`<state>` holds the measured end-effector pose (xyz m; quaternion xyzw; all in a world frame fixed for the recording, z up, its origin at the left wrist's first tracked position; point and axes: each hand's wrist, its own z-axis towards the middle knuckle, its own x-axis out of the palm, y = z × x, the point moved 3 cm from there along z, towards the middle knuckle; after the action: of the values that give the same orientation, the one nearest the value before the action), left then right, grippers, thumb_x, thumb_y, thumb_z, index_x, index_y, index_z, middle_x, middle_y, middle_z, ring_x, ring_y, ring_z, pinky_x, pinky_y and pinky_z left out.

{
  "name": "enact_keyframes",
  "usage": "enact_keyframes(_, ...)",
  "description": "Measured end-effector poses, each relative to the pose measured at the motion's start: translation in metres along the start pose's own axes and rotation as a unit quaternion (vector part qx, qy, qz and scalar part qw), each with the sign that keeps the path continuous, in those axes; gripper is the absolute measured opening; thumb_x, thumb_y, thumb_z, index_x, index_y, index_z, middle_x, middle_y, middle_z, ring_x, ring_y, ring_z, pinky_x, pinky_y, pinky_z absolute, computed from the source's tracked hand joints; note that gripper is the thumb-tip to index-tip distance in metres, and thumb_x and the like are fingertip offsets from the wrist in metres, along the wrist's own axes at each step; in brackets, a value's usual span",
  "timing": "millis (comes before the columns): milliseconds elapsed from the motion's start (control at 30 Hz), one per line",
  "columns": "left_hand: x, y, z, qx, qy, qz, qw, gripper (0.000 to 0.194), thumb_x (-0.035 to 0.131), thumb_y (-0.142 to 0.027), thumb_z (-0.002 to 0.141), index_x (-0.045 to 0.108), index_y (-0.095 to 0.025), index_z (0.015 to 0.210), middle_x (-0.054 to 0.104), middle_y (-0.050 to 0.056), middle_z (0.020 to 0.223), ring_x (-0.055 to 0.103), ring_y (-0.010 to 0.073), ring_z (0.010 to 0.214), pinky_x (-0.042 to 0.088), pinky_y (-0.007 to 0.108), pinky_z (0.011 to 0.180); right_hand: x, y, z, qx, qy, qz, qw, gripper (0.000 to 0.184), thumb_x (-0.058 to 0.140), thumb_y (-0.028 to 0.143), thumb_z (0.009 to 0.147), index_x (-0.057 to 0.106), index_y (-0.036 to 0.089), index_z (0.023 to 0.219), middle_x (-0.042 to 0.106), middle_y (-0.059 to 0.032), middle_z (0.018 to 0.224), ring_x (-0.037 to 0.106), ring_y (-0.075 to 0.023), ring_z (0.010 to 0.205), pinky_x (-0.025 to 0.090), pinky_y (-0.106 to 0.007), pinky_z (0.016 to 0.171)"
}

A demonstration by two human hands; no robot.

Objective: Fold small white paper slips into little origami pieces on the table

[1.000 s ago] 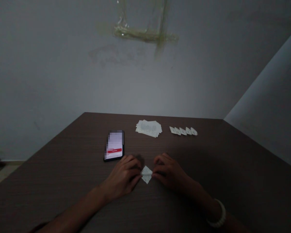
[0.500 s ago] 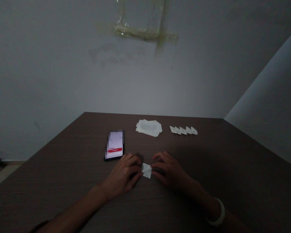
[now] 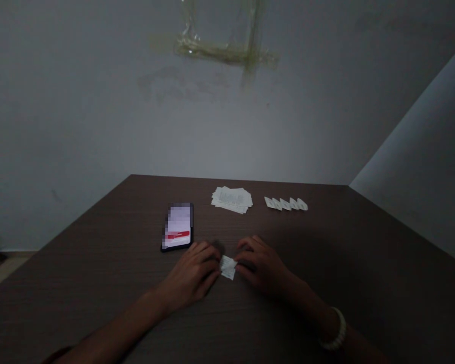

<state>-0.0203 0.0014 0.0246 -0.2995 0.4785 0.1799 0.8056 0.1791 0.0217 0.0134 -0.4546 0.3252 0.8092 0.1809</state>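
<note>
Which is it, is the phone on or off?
On: the phone's screen glows pale, with a red bar near its bottom.

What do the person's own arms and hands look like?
The left hand and right hand wear no gloves. A pale, ring-shaped, ridged bracelet circles the right forearm. A dark band, perhaps a cuff, shows at the left forearm.

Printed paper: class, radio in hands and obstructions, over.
Left hand, right hand at opposite sides of printed paper. Paper roughly square. Smartphone beyond left hand, clear of paper.
</note>
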Motion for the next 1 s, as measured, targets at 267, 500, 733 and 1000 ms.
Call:
enact_keyframes(267,-0.004,-0.005,0.002,-0.018,0.013,0.016,1.000,0.017,0.057,-0.030,0.089,0.067,-0.019,0.097,0.060,0.007,0.102,0.050,0.0237,0.097,0.041,0.039,0.086,0.000,0.002,-0.001,-0.025,-0.001,0.022,0.999,0.008,0.070,0.027,0.082,0.070,0.021,0.087,0.060,-0.0064,0.108,0.053,-0.0210,0.099,0.043,-0.037,0.087)
enact_keyframes(500,-0.001,-0.002,0.004,-0.030,0.018,0.002,0.999,0.017,0.058,-0.025,0.088,0.069,-0.020,0.099,0.059,0.007,0.102,0.049,0.0242,0.099,0.041,0.040,0.086,-0.001,0.005,-0.001,-0.040,0.000,0.023,0.999,0.010,0.069,0.026,0.082,0.070,0.022,0.092,0.060,-0.0067,0.109,0.053,-0.0212,0.099,0.043,-0.037,0.086)
enact_keyframes(733,0.003,0.000,0.005,-0.028,0.003,0.000,1.000,0.014,0.057,-0.022,0.089,0.070,-0.019,0.092,0.060,0.007,0.099,0.050,0.0232,0.097,0.041,0.039,0.084,0.001,0.006,0.001,-0.034,0.021,0.020,0.999,0.011,0.064,0.024,0.086,0.072,0.022,0.094,0.058,-0.0076,0.113,0.052,-0.0221,0.102,0.043,-0.038,0.089)
enact_keyframes(1000,0.002,0.007,0.004,-0.055,-0.018,-0.035,0.998,0.010,0.062,-0.023,0.087,0.071,-0.021,0.084,0.062,0.004,0.099,0.051,0.0218,0.099,0.040,0.037,0.085,0.004,0.006,0.001,0.006,0.004,0.052,0.999,0.005,0.066,0.020,0.084,0.071,0.020,0.085,0.059,-0.0068,0.112,0.053,-0.0204,0.098,0.043,-0.036,0.087)
